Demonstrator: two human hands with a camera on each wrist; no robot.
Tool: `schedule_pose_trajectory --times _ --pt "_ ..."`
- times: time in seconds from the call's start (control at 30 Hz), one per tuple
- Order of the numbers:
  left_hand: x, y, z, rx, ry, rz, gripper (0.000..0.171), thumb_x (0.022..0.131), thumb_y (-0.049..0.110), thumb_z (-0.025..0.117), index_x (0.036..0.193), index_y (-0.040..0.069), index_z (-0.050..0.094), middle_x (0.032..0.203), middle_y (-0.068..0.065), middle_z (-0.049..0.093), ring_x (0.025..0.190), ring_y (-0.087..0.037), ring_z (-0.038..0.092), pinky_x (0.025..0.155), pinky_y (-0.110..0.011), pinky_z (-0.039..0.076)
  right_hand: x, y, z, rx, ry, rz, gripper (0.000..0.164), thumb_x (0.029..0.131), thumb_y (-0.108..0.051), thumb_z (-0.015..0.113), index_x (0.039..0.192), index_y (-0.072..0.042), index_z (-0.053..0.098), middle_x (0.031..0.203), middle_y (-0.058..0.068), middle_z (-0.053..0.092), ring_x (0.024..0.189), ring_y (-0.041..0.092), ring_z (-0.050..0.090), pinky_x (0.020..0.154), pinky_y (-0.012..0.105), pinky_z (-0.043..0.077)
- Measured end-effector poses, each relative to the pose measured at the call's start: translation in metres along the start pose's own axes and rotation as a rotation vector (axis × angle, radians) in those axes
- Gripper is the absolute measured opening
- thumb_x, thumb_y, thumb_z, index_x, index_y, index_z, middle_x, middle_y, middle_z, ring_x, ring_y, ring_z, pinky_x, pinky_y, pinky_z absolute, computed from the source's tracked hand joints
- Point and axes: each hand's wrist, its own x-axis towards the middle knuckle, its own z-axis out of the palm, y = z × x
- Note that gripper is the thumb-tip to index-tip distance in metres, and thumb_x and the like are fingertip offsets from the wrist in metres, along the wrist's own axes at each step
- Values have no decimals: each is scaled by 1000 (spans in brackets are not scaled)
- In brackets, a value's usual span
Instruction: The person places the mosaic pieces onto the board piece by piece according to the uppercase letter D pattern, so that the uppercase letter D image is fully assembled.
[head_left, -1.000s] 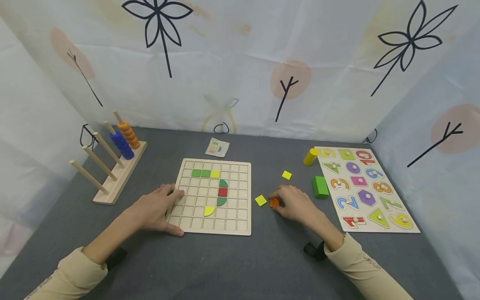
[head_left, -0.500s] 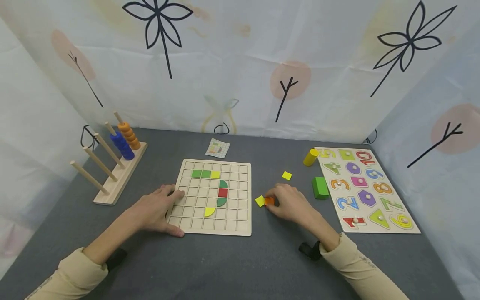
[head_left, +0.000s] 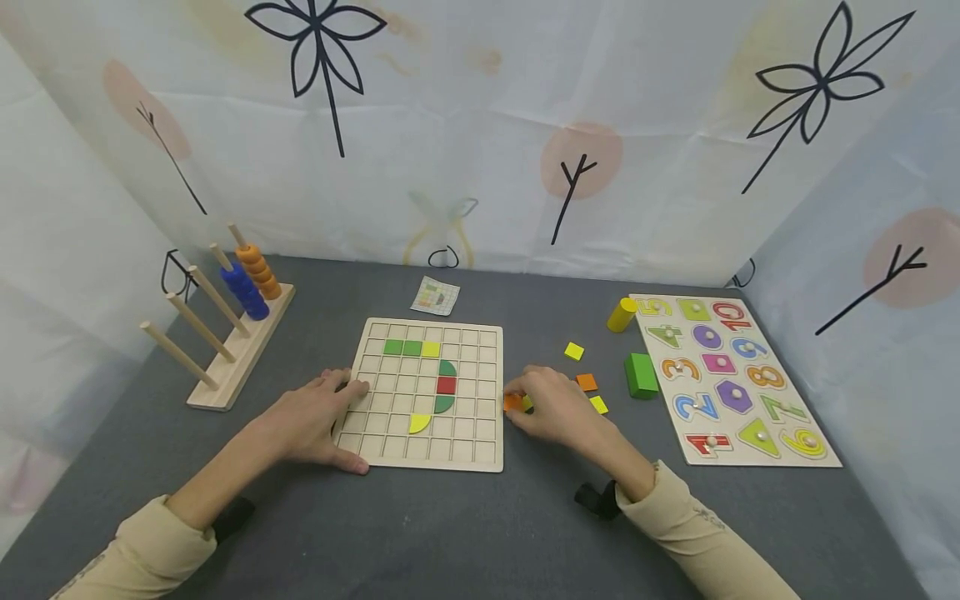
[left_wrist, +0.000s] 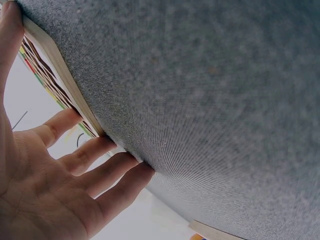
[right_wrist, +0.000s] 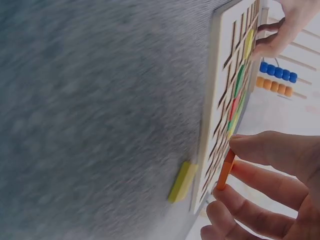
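Note:
My right hand (head_left: 558, 406) pinches an orange square tile (right_wrist: 226, 170) between thumb and fingertips, right at the right edge of a wooden grid board (head_left: 476, 425). A yellow tile (right_wrist: 183, 181) lies on the table beside that edge, partly covered by the hand in the head view. On the board sit green squares (head_left: 402, 347), a yellow square (head_left: 431, 349), a red square (head_left: 446, 385), green curved pieces (head_left: 444, 404) and a yellow quarter-round (head_left: 419, 423). With fingers spread, my left hand (head_left: 311, 421) rests against the board's left side, thumb at the near corner.
Right of my right hand lie another orange tile (head_left: 587, 382) and yellow tiles (head_left: 573, 351). Beyond them stand a green block (head_left: 641, 375), a yellow cylinder (head_left: 622, 315) and a number puzzle (head_left: 738, 425). A pattern card (head_left: 435, 296) lies behind the board; a peg stacker (head_left: 240, 358) stands left.
My right hand has slid left with the orange tile to the board's edge, uncovering an orange and a yellow tile behind it. The left hand stays put.

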Motion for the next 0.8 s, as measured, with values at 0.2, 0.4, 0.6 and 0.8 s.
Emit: schedule_pose_trajectory --times 0.2,0.4,0.6,0.8 --pt "0 -1 1 2 4 3 114 61 79 81 146 8 53 149 -30 49 137 -60 46 89 -74 49 7 -16 0 16 -4 -19 22 87 -13 79 108 -7 79 96 5 73 77 13 57 59 25 45" --pt "-1 -1 1 0 12 10 114 61 79 81 145 8 53 149 -30 49 136 -59 47 88 -74 50 15 -32 2 24 -25 -78 21 88 -14 77 109 -8 79 97 5 73 80 14 59 57 26 45" --pt "-1 -1 1 -3 17 17 114 61 78 82 145 7 53 149 -30 49 136 -59 47 88 -73 50 22 -50 5 58 -31 -153 18 90 -12 75 107 -9 79 94 4 72 81 15 60 55 23 42" --pt "0 0 1 1 2 2 114 61 79 81 146 8 53 149 -31 49 137 -60 46 89 -74 50 33 -67 13 74 -34 -216 12 91 -12 73 101 -11 80 93 2 75 83 15 62 60 21 44"
